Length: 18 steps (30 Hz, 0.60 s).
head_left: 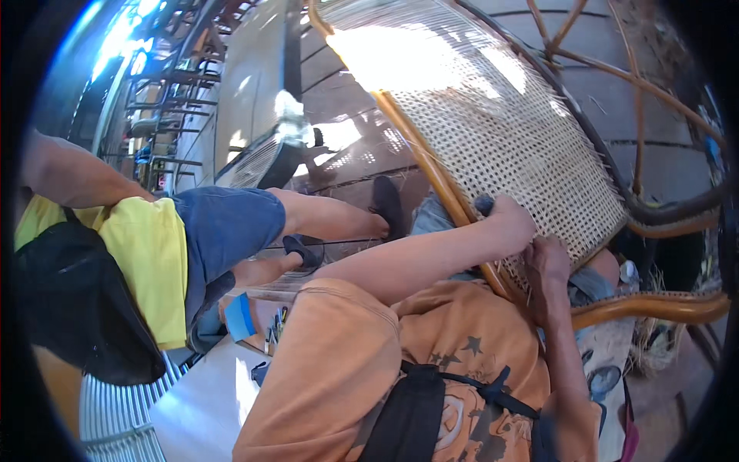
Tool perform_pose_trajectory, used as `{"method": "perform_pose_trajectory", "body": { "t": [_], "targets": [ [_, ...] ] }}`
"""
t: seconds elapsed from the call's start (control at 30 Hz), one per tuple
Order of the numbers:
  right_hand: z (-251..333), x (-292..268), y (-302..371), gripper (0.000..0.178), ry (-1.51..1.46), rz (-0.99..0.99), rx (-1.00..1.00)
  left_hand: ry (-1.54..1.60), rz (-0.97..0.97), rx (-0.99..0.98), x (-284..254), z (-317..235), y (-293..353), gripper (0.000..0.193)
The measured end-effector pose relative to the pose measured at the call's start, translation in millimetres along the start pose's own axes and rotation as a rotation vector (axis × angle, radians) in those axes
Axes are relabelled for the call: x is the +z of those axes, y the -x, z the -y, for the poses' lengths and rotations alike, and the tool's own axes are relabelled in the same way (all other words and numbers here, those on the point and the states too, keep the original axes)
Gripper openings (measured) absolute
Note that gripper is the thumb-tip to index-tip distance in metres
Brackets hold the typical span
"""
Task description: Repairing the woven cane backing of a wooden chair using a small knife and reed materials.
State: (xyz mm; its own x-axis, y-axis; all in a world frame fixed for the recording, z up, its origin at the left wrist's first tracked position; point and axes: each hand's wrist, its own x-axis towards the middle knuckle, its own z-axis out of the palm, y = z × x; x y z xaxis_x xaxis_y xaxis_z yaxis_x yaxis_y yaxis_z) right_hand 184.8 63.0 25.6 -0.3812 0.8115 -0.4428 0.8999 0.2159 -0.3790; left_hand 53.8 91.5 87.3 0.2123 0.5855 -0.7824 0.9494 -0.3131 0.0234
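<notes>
Woven cane webbing (pixel 531 146) fills a curved wooden chair frame (pixel 431 165) that leans over my lap. My left hand (pixel 512 223) is closed near the lower edge of the webbing, and a dark rounded handle end (pixel 483 205) sticks out of it. The rest of that tool is hidden by the fingers. Just beside it, my right hand (pixel 548 266) is bent against the webbing near the frame's lower corner. Its fingers are drawn together, and what they pinch, if anything, is too small to tell.
A person in a yellow shirt (pixel 146 262) and blue shorts stands close on my left. Beyond is another chair with strung strands (pixel 258 158). A bare bent-wood frame (pixel 635 85) stands at far right. Loose straw-coloured strands (pixel 654 346) hang at right; a pale tabletop (pixel 200 400) is at lower left.
</notes>
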Motion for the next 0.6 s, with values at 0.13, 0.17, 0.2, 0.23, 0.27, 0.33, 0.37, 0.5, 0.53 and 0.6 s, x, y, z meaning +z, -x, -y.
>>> {"method": "perform_pose_trajectory", "body": {
  "t": [0.13, 0.17, 0.2, 0.23, 0.27, 0.33, 0.37, 0.5, 0.53, 0.6],
  "targets": [
    [-7, 8, 1, 0.012, -0.071, -0.216, -0.277, -0.112, -0.048, -0.045, -5, 8, 16, 0.019],
    [-6, 7, 0, 0.011, -0.110, -0.216, -0.321, -0.036, -0.079, -0.062, -5, 18, 25, 0.019],
    [-2, 6, -4, 0.010, -0.154, -0.220, -0.371, 0.034, -0.112, -0.085, -6, 27, 31, 0.018],
    [-4, 7, -7, 0.010, -0.156, -0.223, -0.376, 0.041, -0.165, -0.101, 0, 27, 33, 0.016],
    [-9, 9, -10, 0.010, -0.186, -0.196, -0.355, 0.040, -0.166, -0.105, 1, 32, 36, 0.016],
    [-14, 9, -9, 0.010, -0.208, -0.162, -0.316, 0.076, -0.173, -0.135, 0, 43, 47, 0.017],
    [-11, 8, -9, 0.010, -0.223, -0.158, -0.278, 0.162, -0.129, -0.128, -4, 48, 49, 0.018],
    [17, -7, -9, 0.017, -0.822, 0.038, -0.266, 0.138, -0.284, -0.061, -15, 35, 59, 0.018],
    [17, -9, -9, 0.017, -0.809, 0.024, -0.231, 0.148, -0.216, -0.098, -21, 35, 62, 0.018],
    [12, -6, -7, 0.020, -0.880, 0.235, -0.010, 0.158, -0.145, -0.116, -21, 35, 58, 0.018]
  ]
}}
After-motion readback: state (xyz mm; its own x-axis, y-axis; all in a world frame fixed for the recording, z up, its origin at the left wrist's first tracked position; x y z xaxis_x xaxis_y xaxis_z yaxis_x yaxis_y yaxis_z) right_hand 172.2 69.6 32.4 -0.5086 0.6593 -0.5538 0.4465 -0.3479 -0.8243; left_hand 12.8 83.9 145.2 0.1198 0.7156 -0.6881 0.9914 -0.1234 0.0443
